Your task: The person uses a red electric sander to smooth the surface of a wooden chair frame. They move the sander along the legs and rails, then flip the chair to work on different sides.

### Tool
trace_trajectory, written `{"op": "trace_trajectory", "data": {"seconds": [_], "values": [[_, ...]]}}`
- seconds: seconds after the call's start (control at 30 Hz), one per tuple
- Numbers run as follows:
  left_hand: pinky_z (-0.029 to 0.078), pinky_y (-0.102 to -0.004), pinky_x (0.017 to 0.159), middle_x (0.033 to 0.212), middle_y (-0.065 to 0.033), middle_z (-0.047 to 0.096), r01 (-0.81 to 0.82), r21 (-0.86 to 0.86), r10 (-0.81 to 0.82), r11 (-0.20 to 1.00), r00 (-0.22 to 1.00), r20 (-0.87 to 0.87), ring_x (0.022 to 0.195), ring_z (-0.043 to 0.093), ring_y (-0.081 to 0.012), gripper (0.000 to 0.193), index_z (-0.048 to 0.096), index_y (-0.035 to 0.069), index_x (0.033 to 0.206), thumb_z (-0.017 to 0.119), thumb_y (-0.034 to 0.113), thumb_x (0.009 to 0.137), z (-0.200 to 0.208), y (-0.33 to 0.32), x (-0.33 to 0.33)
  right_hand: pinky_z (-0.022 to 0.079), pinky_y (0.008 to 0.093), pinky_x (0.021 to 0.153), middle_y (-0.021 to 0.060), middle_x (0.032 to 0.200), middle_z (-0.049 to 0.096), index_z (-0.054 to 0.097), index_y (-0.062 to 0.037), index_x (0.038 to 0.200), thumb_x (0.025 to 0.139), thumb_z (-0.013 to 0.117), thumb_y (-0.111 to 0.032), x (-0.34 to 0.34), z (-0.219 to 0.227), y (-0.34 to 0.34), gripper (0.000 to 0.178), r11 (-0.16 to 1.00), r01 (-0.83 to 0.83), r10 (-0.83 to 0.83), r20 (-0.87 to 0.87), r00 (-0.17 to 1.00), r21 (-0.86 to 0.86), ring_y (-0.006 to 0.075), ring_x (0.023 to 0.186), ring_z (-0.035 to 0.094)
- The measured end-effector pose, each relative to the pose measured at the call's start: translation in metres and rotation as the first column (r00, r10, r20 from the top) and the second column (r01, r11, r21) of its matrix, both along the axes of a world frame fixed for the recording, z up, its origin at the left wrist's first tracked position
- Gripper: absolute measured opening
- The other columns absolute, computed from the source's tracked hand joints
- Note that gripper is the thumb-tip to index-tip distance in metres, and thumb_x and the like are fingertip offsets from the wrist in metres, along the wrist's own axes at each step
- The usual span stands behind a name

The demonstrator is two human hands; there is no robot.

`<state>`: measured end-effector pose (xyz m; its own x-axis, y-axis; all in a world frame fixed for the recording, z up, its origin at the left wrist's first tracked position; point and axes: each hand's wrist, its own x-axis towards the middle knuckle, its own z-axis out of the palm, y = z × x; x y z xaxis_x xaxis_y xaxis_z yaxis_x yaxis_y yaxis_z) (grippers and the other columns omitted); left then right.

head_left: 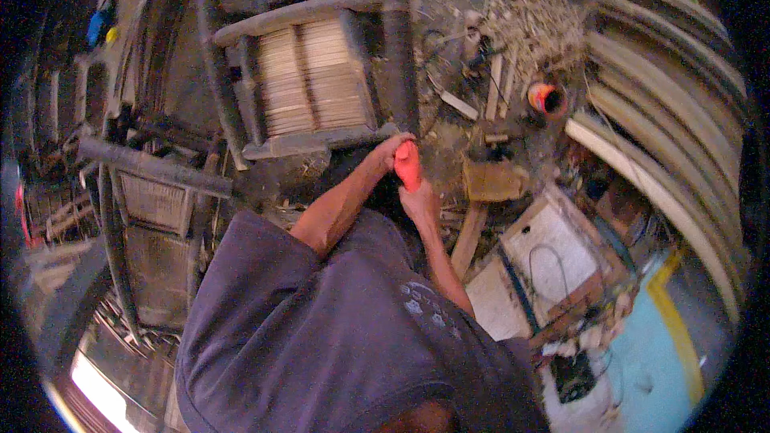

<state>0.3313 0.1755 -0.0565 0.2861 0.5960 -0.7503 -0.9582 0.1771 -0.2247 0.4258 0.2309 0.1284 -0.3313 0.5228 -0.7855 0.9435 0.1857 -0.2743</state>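
In front of my body, both hands meet at a bright orange-red elongated thing (pixel 408 167) with a rounded top; blur and glare hide what kind it is. My left hand (pixel 396 148) closes around its upper end, beside the near corner of a dark-framed chair (pixel 286 144). Lower down, my right hand (pixel 419 200) grips its bottom end. The chair has a panel of pale slats (pixel 279 72) split by a dark strip, and its thick rounded poles stand just beyond my hands.
A second dark-framed chair (pixel 152 167) stands at left. Right of my hands are an orange can (pixel 545 99), a yellowish block (pixel 491 182) and a box with white panels (pixel 559 256). Shavings (pixel 545 24) and sticks litter the floor. Long curved pale strips (pixel 642 164) line the far right.
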Motion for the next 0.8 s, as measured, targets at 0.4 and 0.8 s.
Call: {"op": "trace_trajectory", "data": {"seconds": [0.4, 0.8], "values": [[0.054, -0.0396, 0.065, 0.069, -0.0061, 0.060, -0.262, -0.018, 0.261, 0.965, 0.964, -0.056, 0.060, 0.059, -0.0224, 0.024, 0.054, 0.009, 0.078, 0.061, 0.031, 0.079, 0.006, -0.001, 0.043, 0.049, 0.0462, 0.075, 0.0230, 0.090, 0.066, 0.062, -0.0014, 0.101, 0.071, 0.065, -0.029, 0.024, 0.003, 0.014, 0.040, 0.973, -0.224, 0.223, -0.029, 0.974, -0.062, 0.0411, 0.088, 0.063], [0.051, -0.0391, 0.061, 0.069, -0.0073, 0.059, -0.386, -0.068, 0.391, 0.920, 0.915, 0.101, 0.060, 0.058, -0.0227, 0.018, 0.055, 0.008, 0.078, 0.054, 0.026, 0.084, 0.118, -0.014, 0.000, 0.047, 0.0477, 0.076, 0.0240, 0.089, 0.064, 0.062, -0.0024, 0.100, 0.070, 0.062, -0.023, -0.021, 0.077, 0.013, 0.036, 0.915, -0.403, 0.403, 0.028, 0.915, 0.004, 0.0437, 0.087, 0.061]]}}
